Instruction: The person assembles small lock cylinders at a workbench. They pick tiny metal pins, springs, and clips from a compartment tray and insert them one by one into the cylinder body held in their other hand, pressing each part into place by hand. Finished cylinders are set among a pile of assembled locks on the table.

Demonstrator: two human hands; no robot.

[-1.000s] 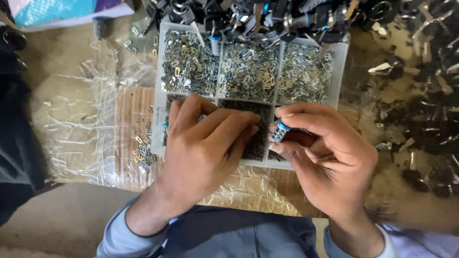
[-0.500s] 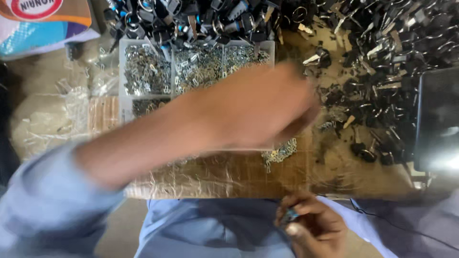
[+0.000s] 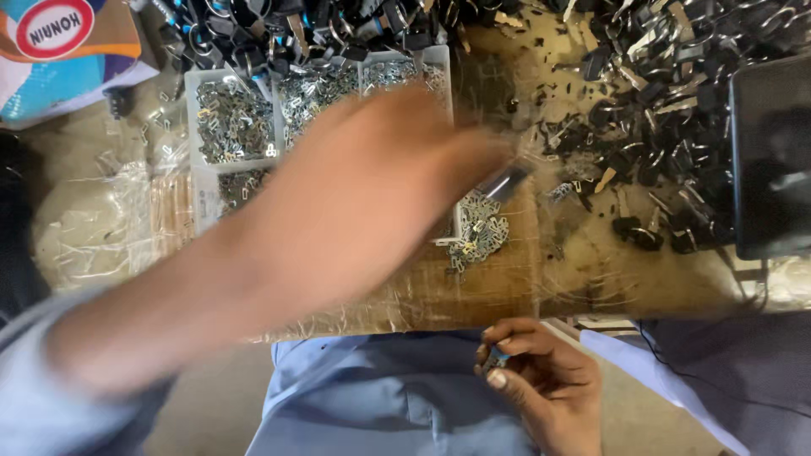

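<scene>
Left hand (image 3: pixel 397 169) blurred over parts tray (image 3: pixel 203 84), right hand (image 3: pixel 541 380) pinching small blue-tipped piece (image 3: pixel 494 361)

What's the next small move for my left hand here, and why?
Probably carry the left hand a little further right and pinch one dark key part from the loose pile. It is blurred, stretched past the white divided tray, while the right hand holds a small piece at the lap.

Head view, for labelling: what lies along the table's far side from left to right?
Colourful package → white compartment tray of small metal pieces → pile of black and metal parts → dark box.
</scene>
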